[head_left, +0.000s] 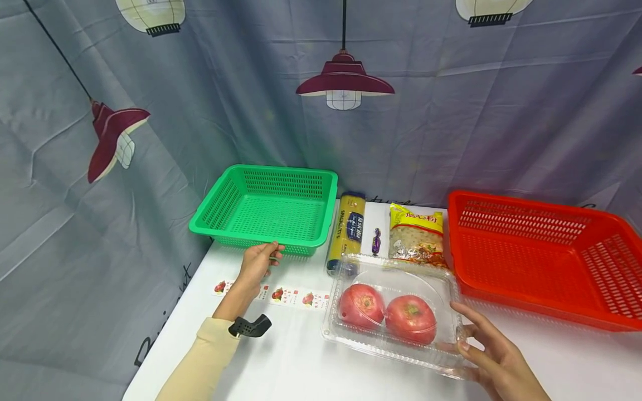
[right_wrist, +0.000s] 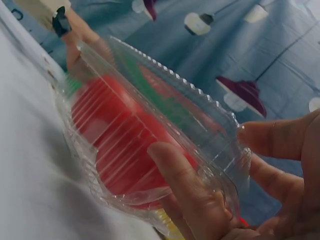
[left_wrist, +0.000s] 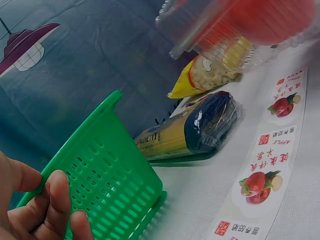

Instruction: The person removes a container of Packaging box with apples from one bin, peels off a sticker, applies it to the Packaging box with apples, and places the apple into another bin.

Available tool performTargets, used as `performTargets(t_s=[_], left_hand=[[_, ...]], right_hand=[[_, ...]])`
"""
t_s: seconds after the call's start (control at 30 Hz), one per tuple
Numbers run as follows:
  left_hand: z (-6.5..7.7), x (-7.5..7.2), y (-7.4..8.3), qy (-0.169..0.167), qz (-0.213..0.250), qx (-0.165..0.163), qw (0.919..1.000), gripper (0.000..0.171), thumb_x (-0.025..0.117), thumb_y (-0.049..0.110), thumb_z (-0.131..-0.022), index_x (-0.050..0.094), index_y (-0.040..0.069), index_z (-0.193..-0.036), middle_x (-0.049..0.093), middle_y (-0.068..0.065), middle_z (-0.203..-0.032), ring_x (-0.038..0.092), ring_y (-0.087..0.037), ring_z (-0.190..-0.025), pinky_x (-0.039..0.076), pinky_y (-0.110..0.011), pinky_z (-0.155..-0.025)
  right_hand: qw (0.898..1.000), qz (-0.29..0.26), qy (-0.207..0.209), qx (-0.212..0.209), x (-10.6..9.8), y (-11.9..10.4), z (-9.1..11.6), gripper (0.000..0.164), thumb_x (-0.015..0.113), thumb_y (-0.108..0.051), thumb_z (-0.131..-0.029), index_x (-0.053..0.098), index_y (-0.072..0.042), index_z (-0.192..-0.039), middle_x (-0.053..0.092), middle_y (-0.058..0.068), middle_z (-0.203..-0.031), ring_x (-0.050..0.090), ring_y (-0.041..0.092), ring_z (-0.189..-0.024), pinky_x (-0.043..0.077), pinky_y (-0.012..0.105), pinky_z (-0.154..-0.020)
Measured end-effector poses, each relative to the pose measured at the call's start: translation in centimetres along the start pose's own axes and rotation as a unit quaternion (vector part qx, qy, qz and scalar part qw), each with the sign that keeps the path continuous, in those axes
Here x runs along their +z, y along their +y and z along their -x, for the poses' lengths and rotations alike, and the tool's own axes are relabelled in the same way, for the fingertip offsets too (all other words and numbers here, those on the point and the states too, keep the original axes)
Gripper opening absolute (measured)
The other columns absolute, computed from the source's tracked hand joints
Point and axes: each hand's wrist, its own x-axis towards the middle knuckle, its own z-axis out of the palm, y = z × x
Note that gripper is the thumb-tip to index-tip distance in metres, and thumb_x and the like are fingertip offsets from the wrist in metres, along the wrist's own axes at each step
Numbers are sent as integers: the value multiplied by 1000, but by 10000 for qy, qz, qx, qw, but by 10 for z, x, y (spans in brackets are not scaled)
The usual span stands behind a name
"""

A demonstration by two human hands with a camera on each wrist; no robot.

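Note:
My right hand (head_left: 494, 353) grips the right edge of a clear plastic clamshell box (head_left: 391, 348), thumb and fingers on its rim. Two red apples (head_left: 411, 319) lie side by side inside, and the box is tilted and raised off the table in the right wrist view. With thumb and forefinger, my left hand (head_left: 258, 263) pinches the front rim of a green plastic basket (left_wrist: 107, 175). Nothing lies in that basket. A strip of apple labels (head_left: 286, 296) lies on the table beneath my left wrist.
A spaghetti packet (head_left: 346, 231), a purple-wrapped candy (head_left: 376, 242) and a yellow-topped bag (head_left: 416, 234) lie between the baskets. On the right stands a red basket (head_left: 521, 273). A patterned grey curtain (head_left: 401, 145) hangs behind the white table (head_left: 296, 356).

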Motion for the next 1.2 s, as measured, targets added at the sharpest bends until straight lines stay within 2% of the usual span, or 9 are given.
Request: performTargets(t_s=[0.1, 0.17, 0.27, 0.47, 0.77, 0.93, 1.03, 1.2], left_hand=[[0, 0, 0, 10, -26, -5, 10000, 36, 54, 26, -102, 67, -5, -111, 64, -3, -82, 56, -17, -73, 34, -27, -55], [0, 0, 1, 12, -31, -17, 10000, 36, 54, 27, -101, 67, -5, -111, 64, -3, -82, 56, -17, -74, 34, -27, -56], [-1, 0, 1, 0, -22, -44, 10000, 36, 54, 28, -102, 68, -4, -111, 65, -5, -84, 57, -19, -74, 34, -28, -56], [-1, 0, 2, -45, -14, -82, 10000, 35, 55, 28, -101, 68, -4, -110, 66, -8, -86, 57, -19, -74, 35, -29, -57], [0, -1, 5, -227, -29, -101, 9997, 34, 53, 28, -103, 68, -2, -109, 64, -5, -85, 57, -22, -78, 36, -29, -58], [7, 0, 16, -281, -57, -187, 9994, 34, 49, 22, -105, 66, -6, -110, 62, -3, -82, 56, -22, -77, 36, -28, -57], [10, 0, 21, -240, 16, -249, 9994, 33, 50, 21, -104, 66, -7, -109, 63, -6, -83, 56, -22, -76, 36, -28, -57], [2, 0, 7, -96, 167, -208, 9996, 36, 53, 28, -103, 68, -4, -111, 64, -6, -87, 57, -21, -77, 35, -27, -56]], right_hand=[[9980, 264, 280, 507, -2, 1, -1, 59, 53, -13, -102, 32, -31, -153, 47, 12, -116, 65, 26, -96, 55, 45, -77], [9966, 360, 347, 655, -4, 1, -2, 58, 54, -14, -101, 32, -32, -153, 46, 12, -120, 65, 26, -97, 56, 44, -77], [9971, 332, 167, 661, -7, 3, -3, 58, 52, -14, -102, 32, -34, -153, 46, 13, -122, 65, 26, -98, 55, 45, -78], [9964, 131, -134, 822, -7, 9, -5, 54, 52, -16, -102, 38, -47, -145, 43, 13, -121, 66, 26, -101, 54, 46, -80], [9941, 159, 40, 1073, -2, 14, -9, 57, 54, -20, -102, 33, -38, -151, 37, 20, -131, 64, 27, -102, 54, 44, -83], [9929, 270, 202, 1140, -2, 20, -10, 61, 57, -20, -100, 30, -32, -154, 31, 22, -144, 62, 28, -103, 54, 44, -83], [9937, 208, 97, 1096, -4, 23, -11, 61, 56, -18, -100, 30, -33, -154, 35, 21, -140, 63, 25, -103, 54, 45, -82], [9923, 87, -61, 1231, -5, 25, -12, 58, 56, -19, -101, 34, -42, -149, 41, 18, -130, 65, 23, -103, 54, 46, -83]])
